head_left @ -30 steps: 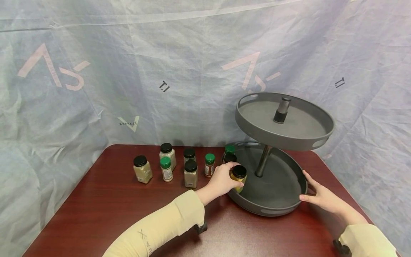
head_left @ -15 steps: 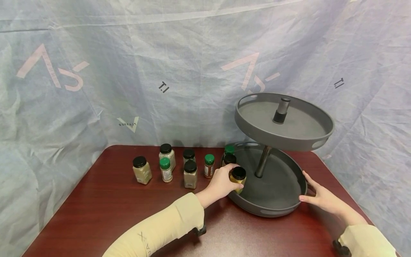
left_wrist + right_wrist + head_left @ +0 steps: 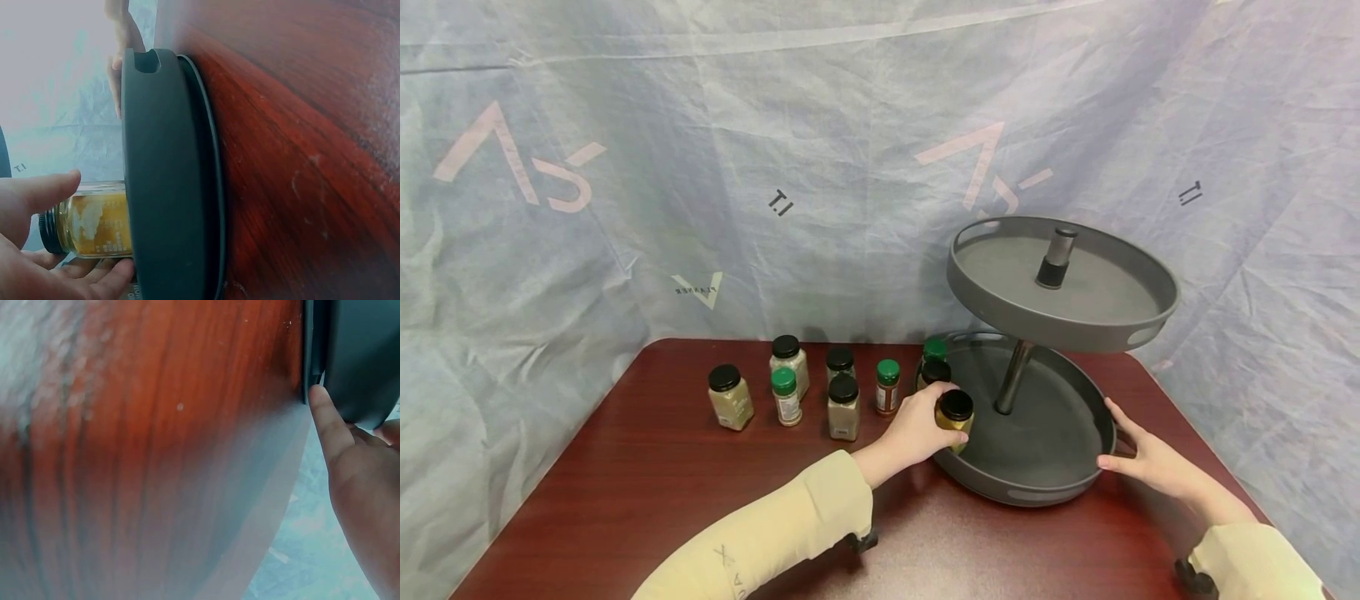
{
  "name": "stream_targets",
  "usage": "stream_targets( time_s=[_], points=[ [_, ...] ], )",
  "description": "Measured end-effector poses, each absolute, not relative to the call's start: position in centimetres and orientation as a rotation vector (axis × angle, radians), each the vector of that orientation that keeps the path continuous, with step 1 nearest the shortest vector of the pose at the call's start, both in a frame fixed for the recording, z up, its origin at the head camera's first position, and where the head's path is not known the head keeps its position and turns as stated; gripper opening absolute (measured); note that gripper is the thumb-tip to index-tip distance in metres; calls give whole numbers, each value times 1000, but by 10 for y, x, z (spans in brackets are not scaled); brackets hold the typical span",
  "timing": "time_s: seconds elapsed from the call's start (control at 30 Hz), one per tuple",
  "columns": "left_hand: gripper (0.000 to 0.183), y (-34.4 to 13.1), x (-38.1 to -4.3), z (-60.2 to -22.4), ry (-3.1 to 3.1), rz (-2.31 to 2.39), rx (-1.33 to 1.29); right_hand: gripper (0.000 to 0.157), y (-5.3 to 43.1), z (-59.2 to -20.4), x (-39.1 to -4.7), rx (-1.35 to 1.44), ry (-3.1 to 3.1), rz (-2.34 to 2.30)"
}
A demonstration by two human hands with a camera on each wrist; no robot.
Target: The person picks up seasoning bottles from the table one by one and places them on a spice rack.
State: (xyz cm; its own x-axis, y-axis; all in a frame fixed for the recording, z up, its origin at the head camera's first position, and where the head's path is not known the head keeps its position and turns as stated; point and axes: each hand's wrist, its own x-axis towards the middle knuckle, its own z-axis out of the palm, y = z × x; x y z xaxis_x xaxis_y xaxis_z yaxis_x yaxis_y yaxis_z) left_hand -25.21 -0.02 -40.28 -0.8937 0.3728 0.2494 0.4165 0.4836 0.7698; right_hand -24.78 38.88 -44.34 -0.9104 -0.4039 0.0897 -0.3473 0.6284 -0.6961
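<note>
My left hand (image 3: 920, 423) grips a yellow-filled spice jar (image 3: 957, 423) with a black lid, upright at the left side of the lower tray (image 3: 1026, 498) of a grey two-tier turntable. In the left wrist view the thumb lies along one side of the jar (image 3: 100, 225) and fingers along the other; the jar's base is hidden behind the tray wall. A black-lidded jar (image 3: 935, 372) and a green-capped jar (image 3: 935, 349) stand just behind it. My right hand (image 3: 1165, 467) touches the tray's right rim, thumb and fingers spread and fairly straight; in the right wrist view one fingertip meets its underside.
Left of the turntable, several spice jars stand on the red-brown table (image 3: 700, 500), among them a green-capped shaker (image 3: 887, 388) and a black-lidded jar (image 3: 843, 408). The upper tray (image 3: 1063, 321) overhangs the lower one around a central post (image 3: 1015, 379). A pale cloth hangs behind.
Both hands and the jar stay almost where they were. The whole head view shifts very slightly left; nothing is let go.
</note>
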Motion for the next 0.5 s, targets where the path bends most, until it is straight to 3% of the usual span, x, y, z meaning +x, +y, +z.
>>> stream_targets(
  time_s=[0.5],
  points=[
    [67,-25,-226,-384,-2664,-1554,-614,95,390,-445,-250,-681,2764,-1173]
  ],
)
